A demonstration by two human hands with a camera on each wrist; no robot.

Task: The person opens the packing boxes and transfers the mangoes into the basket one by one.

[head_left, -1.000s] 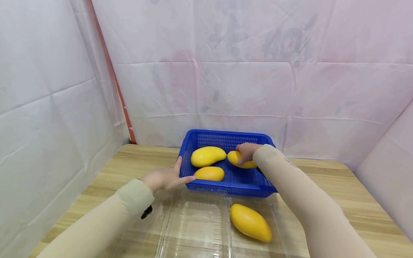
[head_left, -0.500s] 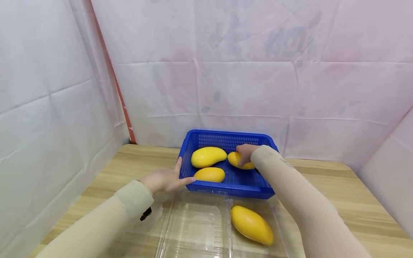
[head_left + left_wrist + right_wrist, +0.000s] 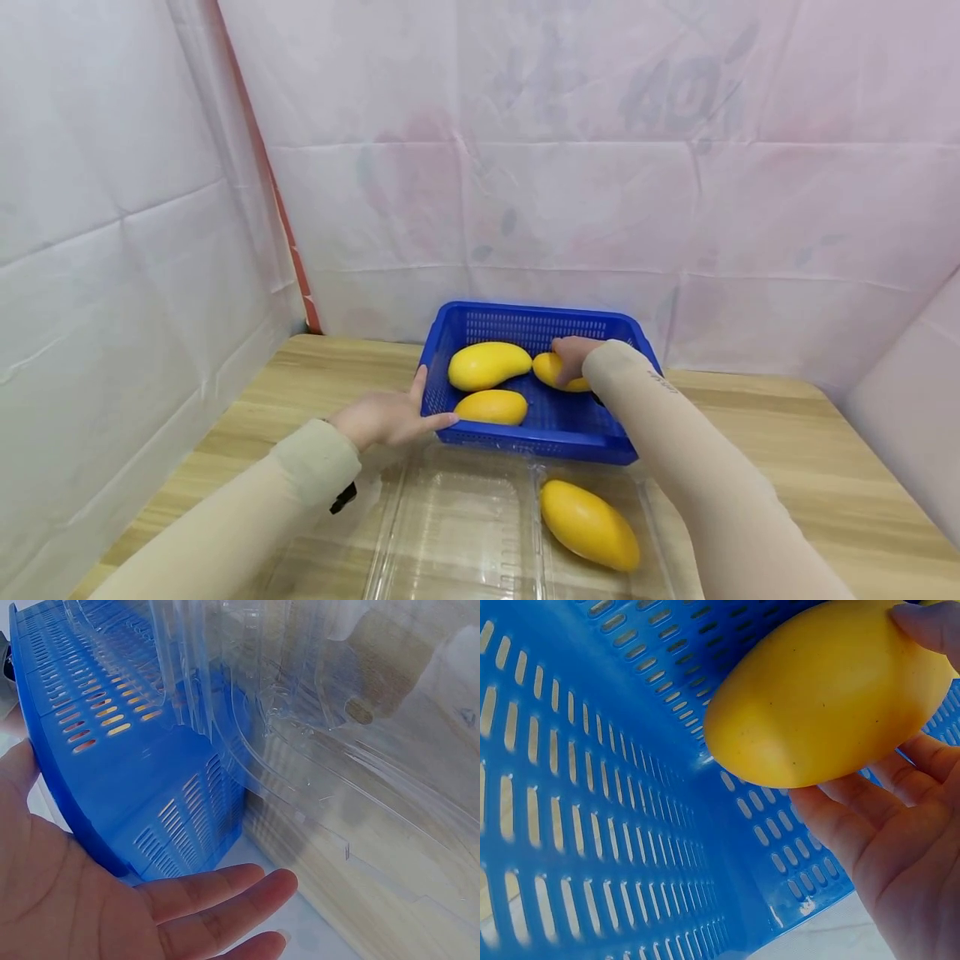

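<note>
A blue plastic basket (image 3: 540,437) with slotted walls stands near the back of the table. My right hand (image 3: 576,354) reaches into it and grips a yellow mango (image 3: 817,697), thumb on one side and fingers on the other. Two more mangoes lie in the left half, a longer one (image 3: 487,365) behind and a shorter one (image 3: 492,407) in front. My left hand (image 3: 382,417) touches the basket's front left corner, thumb on the rim. Its other visible fingers are extended outside the wall in the left wrist view.
In front of the basket lies a clear plastic container (image 3: 465,525), its edges hard to make out. Another mango (image 3: 590,525) rests in its right section. Cloth-like sheets (image 3: 570,208) hang behind the wooden table (image 3: 780,433) and along both sides.
</note>
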